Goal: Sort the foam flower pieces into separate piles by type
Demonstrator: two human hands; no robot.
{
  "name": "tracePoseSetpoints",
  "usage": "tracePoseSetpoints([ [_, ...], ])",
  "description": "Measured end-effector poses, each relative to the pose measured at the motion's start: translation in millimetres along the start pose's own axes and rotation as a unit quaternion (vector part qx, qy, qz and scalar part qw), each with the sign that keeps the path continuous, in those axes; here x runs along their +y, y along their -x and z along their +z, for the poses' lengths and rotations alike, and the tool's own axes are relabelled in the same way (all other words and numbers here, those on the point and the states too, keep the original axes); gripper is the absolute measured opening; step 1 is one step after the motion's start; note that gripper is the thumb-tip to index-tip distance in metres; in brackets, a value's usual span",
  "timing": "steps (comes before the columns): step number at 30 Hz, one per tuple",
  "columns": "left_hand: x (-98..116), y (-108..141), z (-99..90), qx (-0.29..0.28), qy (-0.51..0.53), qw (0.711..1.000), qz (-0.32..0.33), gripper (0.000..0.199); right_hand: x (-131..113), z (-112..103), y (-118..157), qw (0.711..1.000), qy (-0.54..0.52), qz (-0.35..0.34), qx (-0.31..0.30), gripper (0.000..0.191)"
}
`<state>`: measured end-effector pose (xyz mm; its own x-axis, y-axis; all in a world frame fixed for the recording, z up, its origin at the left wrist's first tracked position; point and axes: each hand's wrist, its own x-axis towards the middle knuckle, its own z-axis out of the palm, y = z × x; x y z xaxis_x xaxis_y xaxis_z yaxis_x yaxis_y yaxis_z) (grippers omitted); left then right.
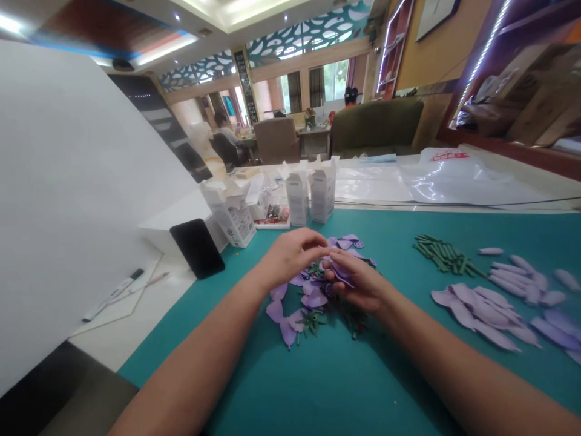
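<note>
Over a heap of purple petals and green pieces on the teal mat, my right hand (358, 281) is closed around a purple petal piece (341, 274). My left hand (293, 254) meets it from the left, its fingertips pinched at the top edge of that piece; whether they grip it is hard to make out. Below and left of the hands lie loose purple petals (287, 324) and a green star-shaped part (313, 321). More purple petals (348, 241) show just behind my fingers. The hands hide the middle of the heap.
Green stems (442, 254), pale lilac buds (512, 281) and flat petals (481, 309) lie in piles on the right. White boxes (298, 197) stand behind the heap. A black tablet (197, 248) and a marker (113, 295) are at the left. Seated people appear in the background.
</note>
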<state>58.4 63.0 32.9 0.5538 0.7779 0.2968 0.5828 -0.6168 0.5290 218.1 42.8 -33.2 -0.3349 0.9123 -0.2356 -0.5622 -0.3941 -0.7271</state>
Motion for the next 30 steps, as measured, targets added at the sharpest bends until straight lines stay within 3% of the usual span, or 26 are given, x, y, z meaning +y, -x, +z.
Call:
tracePoseSetpoints([
  [3,-21,2,-17.3,0.040,-0.020,0.997,-0.059,0.019,-3,-5,-3,1.000,0.000,-0.018,0.018,0.022],
  [6,-45,4,-26.9,0.032,-0.048,0.994,-0.094,0.021,-6,-11,-7,0.999,0.005,-0.038,0.036,0.023],
  [11,-71,-3,-11.6,-0.016,-0.104,0.989,-0.106,0.018,-7,-21,-13,0.995,0.007,-0.065,0.074,0.025],
  [20,-69,-39,28.6,-0.128,-0.252,0.957,-0.068,0.018,-1,-20,-16,0.995,0.022,-0.079,0.061,0.025],
  [25,-67,-48,37.6,-0.177,-0.305,0.932,-0.079,0.025,0,-21,-18,0.994,0.024,-0.090,0.058,0.025],
  [30,-66,-48,38.4,-0.194,-0.307,0.927,-0.091,0.026,0,-22,-20,0.994,0.027,-0.088,0.062,0.025],
])
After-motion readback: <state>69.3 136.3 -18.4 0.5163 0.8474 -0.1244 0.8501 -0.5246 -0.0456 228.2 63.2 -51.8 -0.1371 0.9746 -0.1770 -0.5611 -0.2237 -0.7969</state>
